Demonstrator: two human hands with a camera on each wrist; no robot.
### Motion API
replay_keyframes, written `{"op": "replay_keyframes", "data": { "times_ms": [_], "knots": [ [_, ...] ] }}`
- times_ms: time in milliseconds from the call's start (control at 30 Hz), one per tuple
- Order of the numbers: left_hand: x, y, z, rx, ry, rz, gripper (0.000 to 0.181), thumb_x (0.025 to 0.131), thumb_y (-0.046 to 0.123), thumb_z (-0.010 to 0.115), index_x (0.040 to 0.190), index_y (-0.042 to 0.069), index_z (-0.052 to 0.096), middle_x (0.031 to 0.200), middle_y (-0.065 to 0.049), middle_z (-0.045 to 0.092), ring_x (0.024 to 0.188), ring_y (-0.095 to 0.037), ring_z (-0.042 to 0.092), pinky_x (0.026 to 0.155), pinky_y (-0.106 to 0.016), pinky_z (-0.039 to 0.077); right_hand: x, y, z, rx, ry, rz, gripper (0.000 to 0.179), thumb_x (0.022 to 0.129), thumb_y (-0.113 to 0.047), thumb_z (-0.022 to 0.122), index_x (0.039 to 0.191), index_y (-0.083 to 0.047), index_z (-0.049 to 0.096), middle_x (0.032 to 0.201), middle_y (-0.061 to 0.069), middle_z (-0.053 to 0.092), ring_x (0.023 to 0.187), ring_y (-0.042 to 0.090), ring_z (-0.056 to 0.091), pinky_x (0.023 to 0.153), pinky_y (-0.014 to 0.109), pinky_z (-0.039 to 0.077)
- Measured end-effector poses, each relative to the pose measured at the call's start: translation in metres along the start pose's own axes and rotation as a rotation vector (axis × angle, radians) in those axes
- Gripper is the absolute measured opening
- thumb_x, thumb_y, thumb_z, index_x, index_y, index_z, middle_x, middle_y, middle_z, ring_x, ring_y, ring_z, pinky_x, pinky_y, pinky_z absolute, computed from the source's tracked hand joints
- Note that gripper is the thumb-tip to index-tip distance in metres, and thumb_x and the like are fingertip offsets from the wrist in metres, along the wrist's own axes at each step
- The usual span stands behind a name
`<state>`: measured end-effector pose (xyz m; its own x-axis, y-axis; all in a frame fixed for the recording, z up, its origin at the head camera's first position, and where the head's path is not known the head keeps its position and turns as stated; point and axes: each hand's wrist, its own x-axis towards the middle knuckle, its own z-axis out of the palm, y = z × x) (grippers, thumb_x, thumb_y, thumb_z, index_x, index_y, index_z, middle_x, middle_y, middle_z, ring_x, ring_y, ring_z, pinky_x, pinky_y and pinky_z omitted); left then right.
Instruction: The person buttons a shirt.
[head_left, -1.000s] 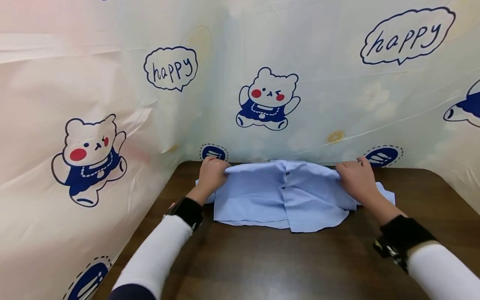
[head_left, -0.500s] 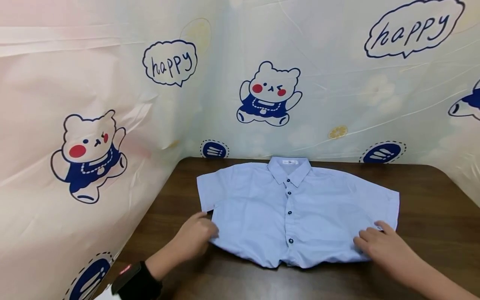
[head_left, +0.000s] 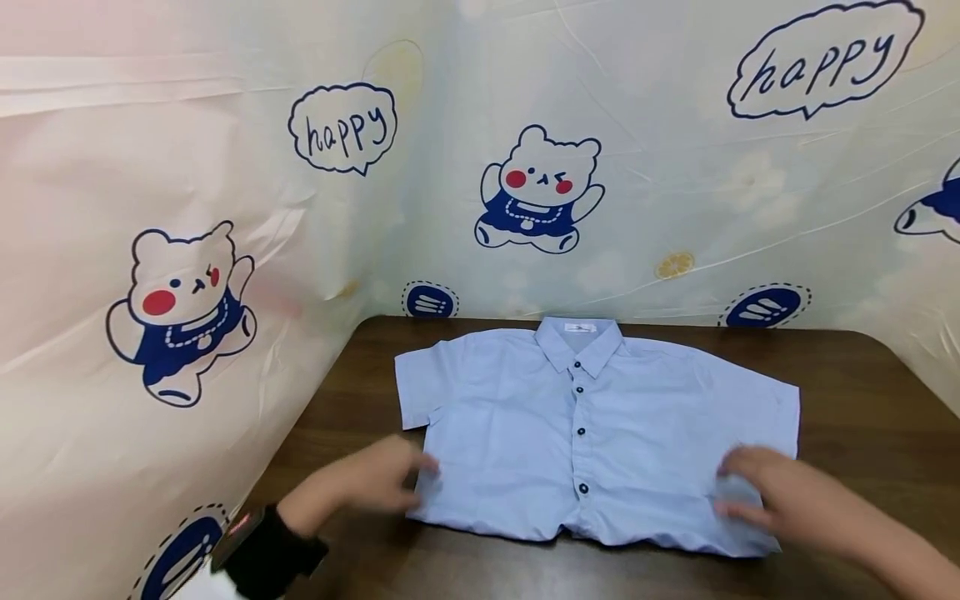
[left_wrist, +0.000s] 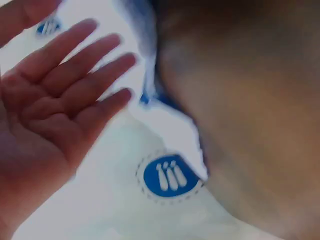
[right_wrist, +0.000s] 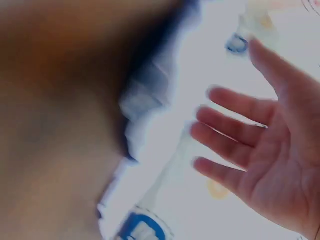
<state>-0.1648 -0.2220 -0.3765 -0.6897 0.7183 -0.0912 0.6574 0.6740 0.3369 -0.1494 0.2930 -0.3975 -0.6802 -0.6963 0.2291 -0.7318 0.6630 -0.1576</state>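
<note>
A light blue short-sleeved button-up shirt (head_left: 510, 433) lies front up on the table, its collar at the far edge and dark buttons down the middle. The lower part seems tucked under, leaving a rumpled near edge. Beside its lower left corner is my left hand (head_left: 375, 475), blurred, thumb and fingers apart; in the left wrist view its fingers (left_wrist: 82, 70) are spread with nothing in them. My right hand (head_left: 780, 496) overlaps the shirt's lower right side, also blurred. The right wrist view shows its palm bare and its fingers (right_wrist: 225, 140) extended.
The dark brown wooden table (head_left: 480, 575) reaches back to a pale curtain (head_left: 660, 167) printed with bears and "happy" bubbles. More curtain hangs close along the left side. A black band (head_left: 270, 554) circles my left wrist.
The shirt came down from a raised fold held at both sides to lying flat with its collar showing. Both hands moved toward me, then let go of the near corners and opened.
</note>
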Motion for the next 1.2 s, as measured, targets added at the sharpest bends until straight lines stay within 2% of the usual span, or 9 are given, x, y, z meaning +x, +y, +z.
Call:
{"op": "replay_keyframes", "data": {
  "times_ms": [67, 133, 167, 233, 367, 433, 500, 600, 1200],
  "knots": [
    [0.018, -0.01, -0.01, -0.041, 0.074, -0.048, 0.037, 0.086, 0.015, 0.074, 0.115, -0.006, 0.066, 0.115, -0.016, 0.067, 0.109, -0.027, 0.062, 0.091, -0.041, 0.051, 0.017, 0.008, -0.01, -0.011, -0.035, 0.146, 0.039, 0.081, -0.036, 0.079, 0.103, -0.006, 0.069, 0.104, 0.007, 0.065, 0.096, 0.028, 0.062, 0.081, 0.048, 0.052],
    [0.04, -0.021, -0.011, -0.052, 0.111, -0.134, 0.052, 0.087, 0.026, 0.075, 0.125, -0.006, 0.061, 0.128, -0.021, 0.059, 0.121, -0.034, 0.054, 0.1, -0.046, 0.043, 0.035, 0.021, -0.011, 0.009, -0.106, 0.26, 0.057, 0.081, -0.039, 0.078, 0.117, 0.003, 0.063, 0.117, 0.027, 0.059, 0.11, 0.046, 0.055, 0.09, 0.06, 0.045],
    [0.051, -0.026, -0.01, -0.06, 0.099, -0.186, 0.061, 0.085, 0.031, 0.076, 0.131, -0.006, 0.057, 0.136, -0.023, 0.053, 0.128, -0.036, 0.048, 0.105, -0.049, 0.038, 0.043, 0.027, -0.008, 0.043, -0.149, 0.301, 0.066, 0.081, -0.041, 0.078, 0.124, 0.006, 0.059, 0.125, 0.034, 0.053, 0.115, 0.052, 0.049, 0.093, 0.063, 0.041],
    [0.07, -0.036, -0.003, -0.068, 0.02, -0.276, 0.079, 0.083, 0.043, 0.077, 0.143, 0.002, 0.047, 0.148, -0.024, 0.038, 0.138, -0.038, 0.033, 0.11, -0.052, 0.029, 0.058, 0.038, 0.001, 0.123, -0.26, 0.389, 0.086, 0.08, -0.048, 0.076, 0.136, 0.009, 0.047, 0.137, 0.043, 0.036, 0.124, 0.061, 0.035, 0.097, 0.069, 0.032],
    [0.098, -0.046, 0.014, -0.063, -0.145, -0.417, 0.1, 0.073, 0.062, 0.076, 0.154, 0.022, 0.033, 0.159, -0.021, 0.016, 0.144, -0.045, 0.011, 0.107, -0.068, 0.02, 0.076, 0.053, 0.022, 0.231, -0.436, 0.547, 0.11, 0.075, -0.063, 0.074, 0.149, 0.005, 0.029, 0.145, 0.048, 0.012, 0.128, 0.07, 0.01, 0.096, 0.078, 0.02],
    [0.106, -0.047, 0.019, -0.061, -0.179, -0.484, 0.105, 0.068, 0.067, 0.077, 0.154, 0.029, 0.03, 0.161, -0.018, 0.011, 0.144, -0.046, 0.004, 0.102, -0.075, 0.016, 0.08, 0.058, 0.029, 0.233, -0.476, 0.607, 0.116, 0.072, -0.067, 0.073, 0.151, 0.003, 0.025, 0.145, 0.048, 0.006, 0.126, 0.073, 0.003, 0.095, 0.08, 0.016],
    [0.111, -0.047, 0.021, -0.061, -0.18, -0.534, 0.109, 0.064, 0.068, 0.079, 0.154, 0.033, 0.029, 0.162, -0.015, 0.009, 0.145, -0.046, 0.0, 0.1, -0.078, 0.013, 0.083, 0.062, 0.032, 0.227, -0.49, 0.645, 0.12, 0.07, -0.069, 0.073, 0.151, 0.002, 0.023, 0.145, 0.049, 0.003, 0.127, 0.073, 0.0, 0.094, 0.081, 0.014],
    [0.114, -0.048, 0.02, -0.059, -0.166, -0.559, 0.11, 0.063, 0.065, 0.082, 0.154, 0.034, 0.029, 0.162, -0.014, 0.008, 0.145, -0.046, -0.001, 0.1, -0.078, 0.011, 0.086, 0.067, 0.034, 0.228, -0.485, 0.667, 0.121, 0.069, -0.068, 0.074, 0.151, 0.003, 0.02, 0.144, 0.049, 0.002, 0.128, 0.072, -0.001, 0.095, 0.08, 0.013],
    [0.117, -0.053, 0.022, -0.003, -0.131, -0.536, 0.111, 0.063, 0.067, 0.08, 0.155, 0.035, 0.027, 0.162, -0.013, 0.007, 0.145, -0.046, -0.002, 0.101, -0.078, 0.009, 0.083, 0.073, 0.033, 0.234, -0.453, 0.696, 0.123, 0.069, -0.07, 0.073, 0.152, 0.001, 0.017, 0.146, 0.047, -0.002, 0.129, 0.07, -0.006, 0.093, 0.082, 0.01]
  ]
}}
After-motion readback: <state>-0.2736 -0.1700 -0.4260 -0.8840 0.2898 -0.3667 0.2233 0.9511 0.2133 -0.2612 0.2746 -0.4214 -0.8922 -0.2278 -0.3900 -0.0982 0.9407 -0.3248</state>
